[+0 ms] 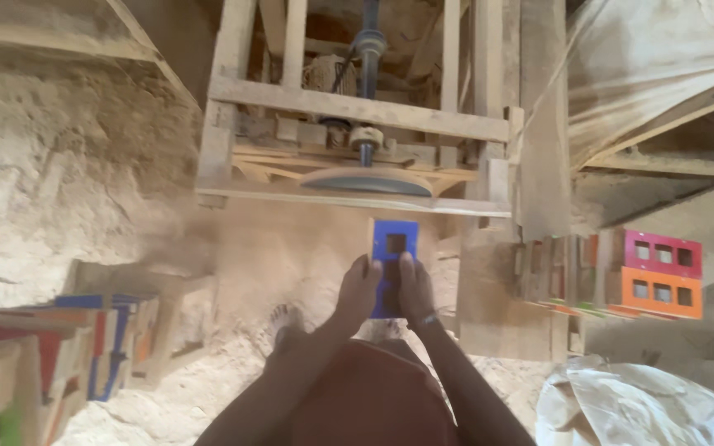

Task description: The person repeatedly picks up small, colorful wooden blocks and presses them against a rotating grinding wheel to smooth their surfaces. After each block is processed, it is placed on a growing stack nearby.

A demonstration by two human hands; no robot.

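Both hands hold a blue painted wooden piece (392,239) with a square hole near its top. My left hand (358,289) grips its left edge and my right hand (416,287) grips its right edge. The piece sits just below a grey sanding disc (365,181) mounted on a blue shaft (368,49) inside a rough wooden frame (357,109). The piece's top edge is close to the disc but a small gap shows between them.
Stacks of painted blocks, pink (663,253) and orange (661,291) with square holes, stand at the right. More coloured pieces (84,347) pile at the lower left. Sawdust (51,190) heaps on the left. A white sack (646,405) lies at the lower right.
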